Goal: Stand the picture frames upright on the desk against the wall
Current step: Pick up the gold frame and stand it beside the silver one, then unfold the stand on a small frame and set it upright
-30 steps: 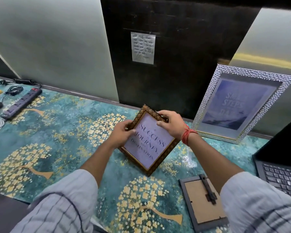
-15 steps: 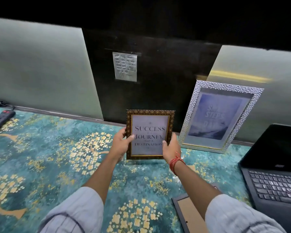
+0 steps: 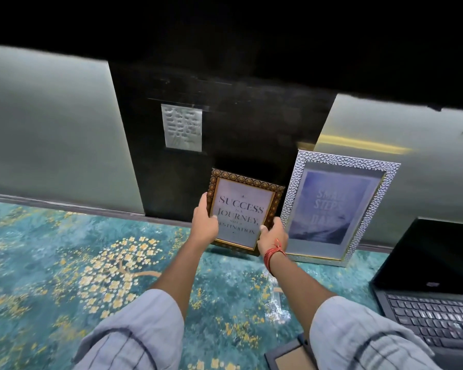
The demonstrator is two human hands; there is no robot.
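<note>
A small brown and gold picture frame (image 3: pixel 245 206) with a "Success is a journey" print stands upright at the dark wall panel, tilted slightly. My left hand (image 3: pixel 205 222) grips its left edge and my right hand (image 3: pixel 273 235) grips its lower right corner. Just to its right a larger silver frame (image 3: pixel 340 206) with a blue print leans upright against the wall. A third frame (image 3: pixel 292 360) lies face down at the bottom edge, mostly hidden by my right sleeve.
The desk (image 3: pixel 64 263) has a teal cover with gold trees. An open black laptop (image 3: pixel 433 289) sits at the right, close to the silver frame. A small silver plate (image 3: pixel 182 126) is fixed on the dark wall panel.
The brown frame went from tilted over the desk to upright, then back toward the wall beside the silver frame. Both hands stayed on it. My view moved closer and to the right.
</note>
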